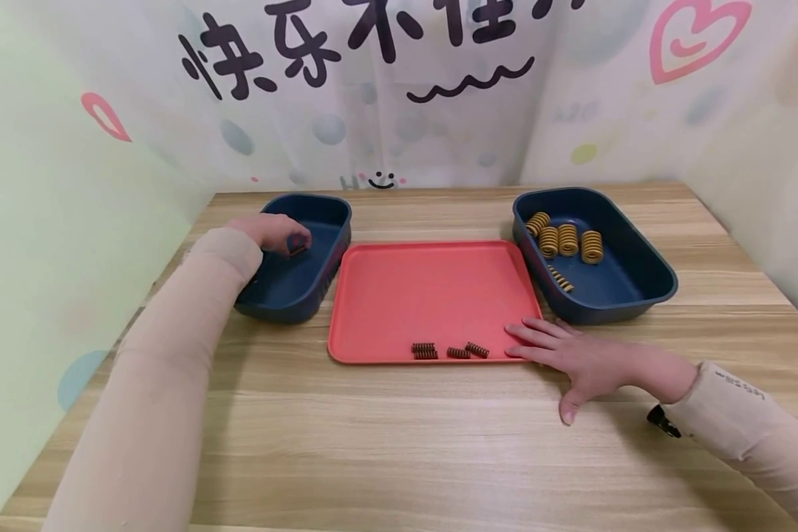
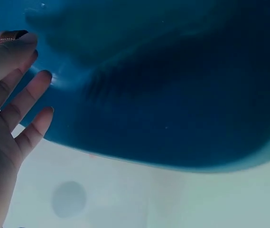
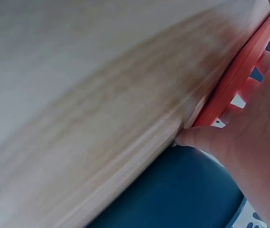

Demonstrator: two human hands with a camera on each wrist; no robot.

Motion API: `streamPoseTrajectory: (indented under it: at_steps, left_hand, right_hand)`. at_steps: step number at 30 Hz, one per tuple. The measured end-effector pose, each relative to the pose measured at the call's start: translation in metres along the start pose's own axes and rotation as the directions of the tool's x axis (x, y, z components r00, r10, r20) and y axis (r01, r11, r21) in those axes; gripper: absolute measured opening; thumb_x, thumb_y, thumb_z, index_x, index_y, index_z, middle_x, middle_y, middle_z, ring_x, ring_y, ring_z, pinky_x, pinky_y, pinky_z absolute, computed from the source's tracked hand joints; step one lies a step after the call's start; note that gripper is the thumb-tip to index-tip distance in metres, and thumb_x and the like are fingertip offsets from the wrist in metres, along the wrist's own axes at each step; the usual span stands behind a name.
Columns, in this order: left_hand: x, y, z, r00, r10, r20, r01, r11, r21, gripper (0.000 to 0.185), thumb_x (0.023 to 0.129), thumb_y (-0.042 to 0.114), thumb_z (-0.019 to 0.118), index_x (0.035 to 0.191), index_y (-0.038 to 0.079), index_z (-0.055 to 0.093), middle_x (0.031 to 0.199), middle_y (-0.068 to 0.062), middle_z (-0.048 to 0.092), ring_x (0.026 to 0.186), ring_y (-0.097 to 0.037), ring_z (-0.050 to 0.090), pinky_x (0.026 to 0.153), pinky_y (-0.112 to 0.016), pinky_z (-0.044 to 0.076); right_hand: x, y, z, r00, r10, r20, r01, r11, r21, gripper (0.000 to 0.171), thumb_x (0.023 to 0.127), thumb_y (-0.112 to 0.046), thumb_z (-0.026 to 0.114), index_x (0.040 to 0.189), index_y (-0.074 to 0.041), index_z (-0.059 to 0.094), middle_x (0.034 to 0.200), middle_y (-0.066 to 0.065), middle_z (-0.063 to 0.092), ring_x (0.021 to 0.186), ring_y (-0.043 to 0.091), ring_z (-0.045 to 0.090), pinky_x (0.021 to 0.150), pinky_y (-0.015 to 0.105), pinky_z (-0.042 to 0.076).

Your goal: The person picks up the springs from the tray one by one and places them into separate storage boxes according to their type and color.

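On the wooden table [image 1: 399, 443], a flat red plastic tray [image 1: 432, 295] sits centred; at ten o'clock, the left hand [image 1: 273, 233] pinches a small coil spring [image 1: 297, 243] inside the dark blue plastic bin [image 1: 306, 284]. The right hand [image 1: 588, 362] lies flat, fingers straight, on the tray's five-o'clock corner.

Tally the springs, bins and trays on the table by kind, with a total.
Yellow springs in the right bin: 5
Dark springs on the red tray: 3
Spring pinched in the left hand: 1
Blue bins: 2
Red tray: 1
Total: 12
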State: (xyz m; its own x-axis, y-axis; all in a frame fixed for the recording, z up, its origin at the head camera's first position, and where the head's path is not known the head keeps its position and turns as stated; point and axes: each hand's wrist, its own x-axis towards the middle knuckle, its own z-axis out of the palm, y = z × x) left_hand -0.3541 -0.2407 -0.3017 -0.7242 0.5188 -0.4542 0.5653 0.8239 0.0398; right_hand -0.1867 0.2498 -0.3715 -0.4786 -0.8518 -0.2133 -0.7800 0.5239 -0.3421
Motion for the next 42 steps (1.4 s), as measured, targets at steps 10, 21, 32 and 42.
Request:
streamPoseTrajectory:
  at_steps: [10,21,32,42]
  left_hand:
    - [0.015,0.002,-0.002,0.999,-0.017,0.034,0.017,1.0,-0.003,0.03,0.079,-0.002,0.065,0.106,0.009,0.058,0.092,-0.011,0.056,0.085,-0.025,0.051,0.076,-0.04,0.045]
    - [0.023,0.003,0.002,0.996,-0.076,0.038,0.078,0.996,-0.047,0.032,0.08,-0.005,0.063,0.106,0.012,0.058,0.094,-0.01,0.055,0.086,-0.025,0.049,0.076,-0.038,0.043]
    - [0.028,0.001,0.014,0.995,-0.1,0.018,0.101,0.991,-0.084,0.035,0.079,-0.008,0.058,0.106,0.014,0.056,0.091,-0.01,0.05,0.086,-0.025,0.046,0.073,-0.035,0.04]
    - [0.026,-0.007,0.006,0.994,-0.113,-0.001,0.112,0.989,-0.099,0.042,0.079,0.0,0.065,0.116,0.013,0.052,0.112,-0.018,0.053,0.098,-0.031,0.048,0.083,-0.045,0.044]
  right_hand:
    - [-0.001,0.0,0.0,1.0,0.006,0.005,-0.006,1.0,0.004,0.103,0.061,-0.066,0.065,0.142,-0.011,0.034,0.151,0.011,0.013,0.134,0.041,0.007,0.099,0.066,0.018]
    - [-0.001,0.0,0.0,1.0,0.006,0.005,-0.006,1.0,-0.014,0.102,0.062,-0.067,0.064,0.142,-0.011,0.034,0.151,0.01,0.014,0.134,0.04,0.008,0.099,0.065,0.018]
    - [0.0,-0.001,-0.002,1.0,0.004,0.015,-0.004,1.0,-0.004,0.102,0.062,-0.066,0.065,0.141,-0.01,0.034,0.151,0.011,0.014,0.134,0.041,0.007,0.099,0.066,0.017]
    - [0.0,-0.001,-0.002,0.999,0.029,0.031,-0.029,1.0,0.011,0.103,0.061,-0.066,0.066,0.142,-0.011,0.034,0.151,0.011,0.013,0.134,0.042,0.007,0.1,0.066,0.017]
